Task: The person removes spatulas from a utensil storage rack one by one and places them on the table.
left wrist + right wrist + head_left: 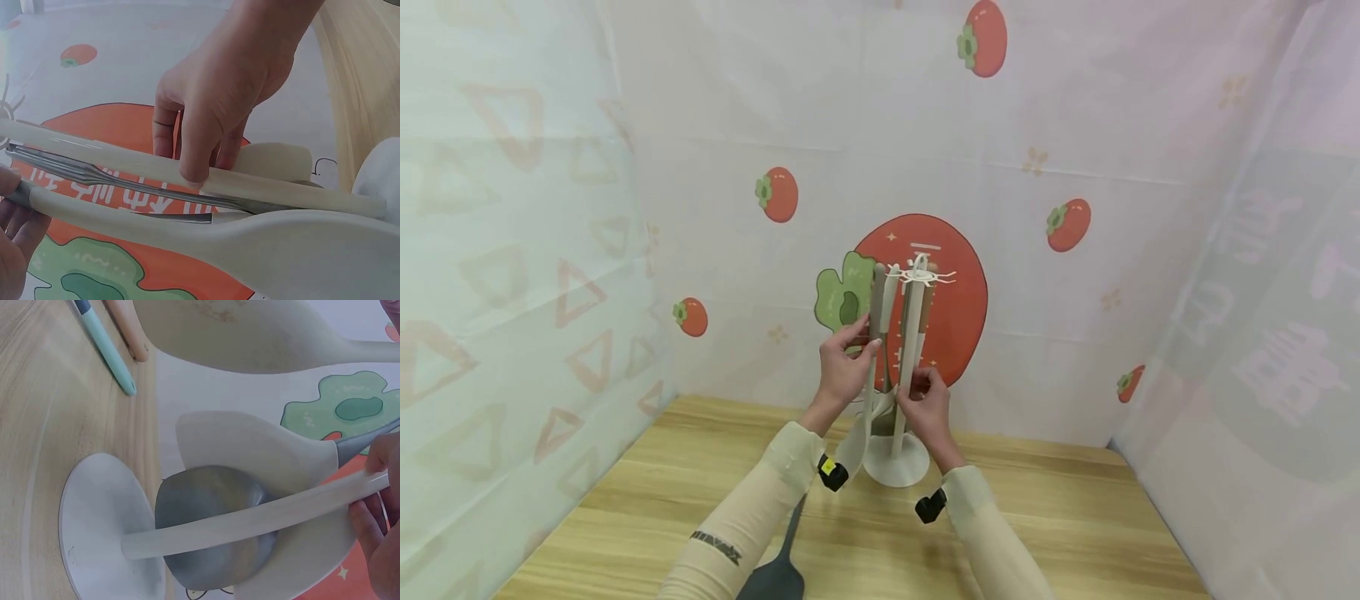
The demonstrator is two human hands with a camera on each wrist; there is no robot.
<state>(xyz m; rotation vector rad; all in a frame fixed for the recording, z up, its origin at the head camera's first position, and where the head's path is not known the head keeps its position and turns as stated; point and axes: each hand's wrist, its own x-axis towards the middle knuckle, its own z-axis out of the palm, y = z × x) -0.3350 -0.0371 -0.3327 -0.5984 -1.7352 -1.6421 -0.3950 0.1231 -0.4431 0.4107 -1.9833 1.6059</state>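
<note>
Pale, broad-bladed spatula is standing nearly upright just left of the white post-and-ring utensil rack, blade down. Its grey handle is reaching up close beside the rack's spoked hook ring; whether a hook is engaging it, cannot tell. Left hand is pinching that handle between thumb and fingers, left of the rack. Right hand is pinching the rack's white post about midway up, above its round white base.

Judgement: the step in hand is working the spatula at the ring; hanging or unhooking, cannot tell. Doing it well is calling for a light, firm pinch high on the handle, with the tip being guided squarely to one hook. The right hand's brace is looking useful, as a side push is likely tipping the rack. The broad blade is needing clearance from its neighbours.

Around the post, a grey metal turner and a pale blade with a grey neck are hanging close; a wood-coloured handle is showing just right of it.

Farther out, a dark spatula is lying left of the rack, nearer the person. A mint-green handle and a salmon-coloured handle are resting left of the rack on the wood-grain table.
</note>
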